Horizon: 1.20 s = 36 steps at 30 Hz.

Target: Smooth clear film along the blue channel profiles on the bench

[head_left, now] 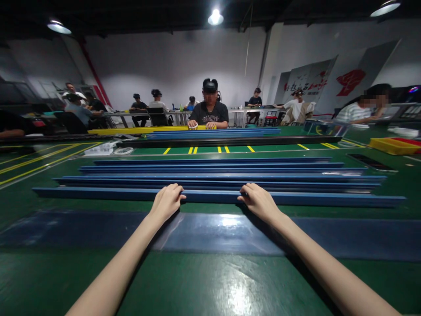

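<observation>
My left hand (167, 199) is closed over the nearest long blue channel strip (210, 196), left of its middle. On the same strip, right of the middle, my right hand (258, 199) grips with curled fingers. The strip lies level across the green table (197, 285); whether it touches the table under my hands I cannot tell. Several more blue channel strips (213, 169) lie parallel just behind it. Between me and the strips, a flat, shiny, clear bluish sheet (210, 226) runs across the table beneath my wrists.
Farther back lie a black bar (230, 141), more blue strips (213, 134) and a yellow strip (131, 131) at a co-worker's hands. A phone (371, 162) and a yellow tray (393, 145) are on the right. A tape roll (123, 151) sits at left. Other people sit behind.
</observation>
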{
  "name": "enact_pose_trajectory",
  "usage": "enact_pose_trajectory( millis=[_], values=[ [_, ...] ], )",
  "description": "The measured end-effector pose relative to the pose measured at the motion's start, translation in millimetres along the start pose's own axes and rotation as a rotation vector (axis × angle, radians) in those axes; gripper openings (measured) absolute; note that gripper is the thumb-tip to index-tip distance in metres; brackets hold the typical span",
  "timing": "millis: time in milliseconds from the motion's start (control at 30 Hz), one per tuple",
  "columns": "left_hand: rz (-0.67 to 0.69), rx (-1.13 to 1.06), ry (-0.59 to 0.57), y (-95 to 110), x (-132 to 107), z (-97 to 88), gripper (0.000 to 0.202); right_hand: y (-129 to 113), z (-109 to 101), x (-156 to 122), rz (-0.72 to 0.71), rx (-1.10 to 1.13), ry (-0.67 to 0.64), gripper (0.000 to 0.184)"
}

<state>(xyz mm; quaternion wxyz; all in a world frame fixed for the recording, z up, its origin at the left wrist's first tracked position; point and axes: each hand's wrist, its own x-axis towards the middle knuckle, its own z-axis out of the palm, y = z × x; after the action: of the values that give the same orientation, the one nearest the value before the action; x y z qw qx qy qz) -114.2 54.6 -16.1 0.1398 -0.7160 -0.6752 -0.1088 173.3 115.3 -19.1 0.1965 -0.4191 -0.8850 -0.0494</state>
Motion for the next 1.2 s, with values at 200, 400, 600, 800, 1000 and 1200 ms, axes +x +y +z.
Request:
enact_pose_trajectory(
  millis=[200, 400, 600, 800, 1000, 1200],
  values=[
    [-0.006, 0.018, -0.045, -1, -1, -6.5, 0.01, 25, -12, -17, 0.007, 0.042, -0.031, 0.023],
    [-0.064, 0.01, -0.12, -14, -5, -16.0, 0.009, 71, -24, -44, 0.201, -0.022, 0.014, 0.022],
    [-0.09, 0.017, -0.23, -20, -8, -28.3, 0.023, 62, -21, -41, 0.248, -0.054, 0.024, 0.018],
    [-0.005, -0.06, -0.171, 13, -5, -42.7, 0.025, 31, -20, -22, 0.211, -0.081, -0.037, 0.017],
    [0.147, -0.143, -0.12, 73, 12, -30.2, 0.026, -6, -13, 0, 0.175, -0.108, -0.086, 0.018],
    [0.156, -0.129, -0.115, 101, 18, -8.3, 0.021, -35, -3, 8, 0.128, -0.052, -0.047, 0.014]
  ],
)
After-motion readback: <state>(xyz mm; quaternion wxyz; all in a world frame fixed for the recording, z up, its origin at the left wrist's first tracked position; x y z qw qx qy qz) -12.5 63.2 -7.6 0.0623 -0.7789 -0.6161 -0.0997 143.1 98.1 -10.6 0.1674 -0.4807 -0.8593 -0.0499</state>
